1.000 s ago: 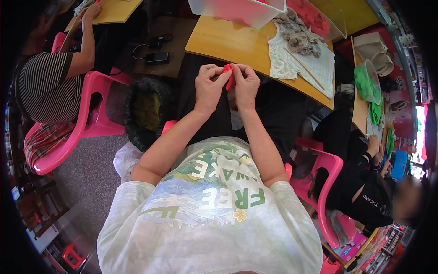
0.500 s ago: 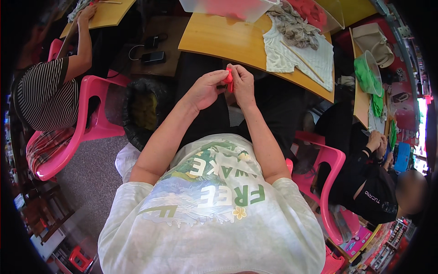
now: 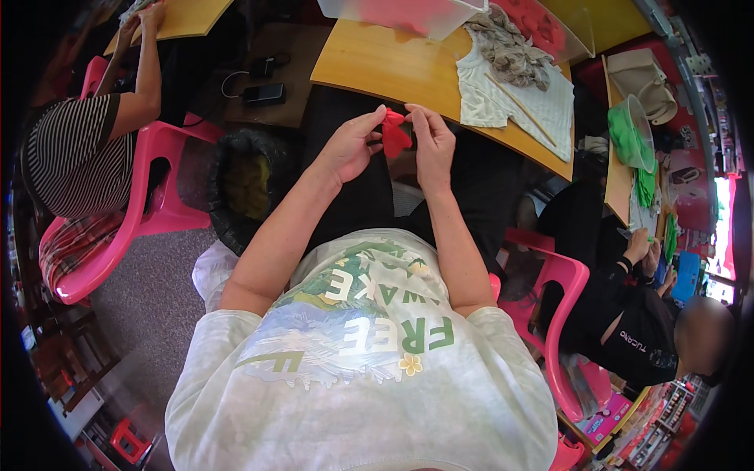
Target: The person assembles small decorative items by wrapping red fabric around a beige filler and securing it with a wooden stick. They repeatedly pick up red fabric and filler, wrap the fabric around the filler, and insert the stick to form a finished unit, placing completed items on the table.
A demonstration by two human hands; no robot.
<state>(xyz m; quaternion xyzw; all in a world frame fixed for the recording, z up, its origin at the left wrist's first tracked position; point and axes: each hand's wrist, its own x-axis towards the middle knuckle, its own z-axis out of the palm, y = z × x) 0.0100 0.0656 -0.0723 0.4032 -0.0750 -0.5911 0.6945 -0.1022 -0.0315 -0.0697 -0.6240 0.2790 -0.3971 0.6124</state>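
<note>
Over my lap, just off the near edge of the yellow table, I hold a small, soft-looking red piece that hangs spread out. Its exact kind I cannot make out. My left hand is closed, with thumb and fingers pinching the upper left of the piece. From the other side, my right hand pinches at its upper right edge with thumb and forefinger. The lower part of the piece hangs loose between the hands.
A clear bin stands on the table beside a white cloth with a thin stick and crumpled grey cloth. A black-lined bin is left of my legs. People sit at both sides on pink chairs.
The red piece was bunched between my fingertips and now hangs wider. My hands have moved slightly apart. The person at left has brought both hands together on their table.
</note>
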